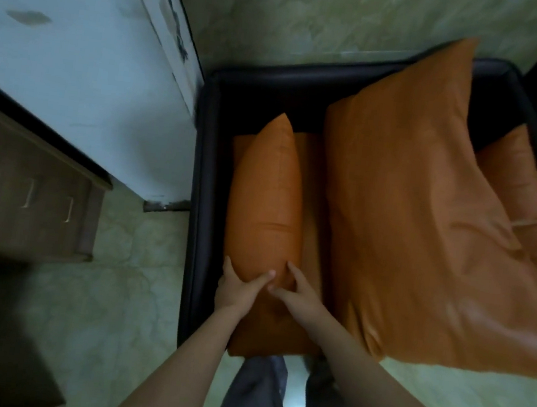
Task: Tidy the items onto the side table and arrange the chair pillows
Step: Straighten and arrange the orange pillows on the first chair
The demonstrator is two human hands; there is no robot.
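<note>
A narrow orange pillow (269, 196) stands on edge along the left side of the dark chair (204, 169). My left hand (237, 288) and my right hand (297, 293) both grip its near end, fingers wrapped on either side. Under it lies an orange seat cushion (265, 337). A large orange pillow (411, 203) leans across the chair's right half, its near corner hanging over the front edge. Another orange cushion (517, 184) shows behind it at the right.
A white cabinet (86, 58) stands just left of the chair. A brown wooden drawer unit (27, 189) sits at the far left. Pale green floor (117, 286) lies between them. My legs (251, 399) are at the chair's front edge.
</note>
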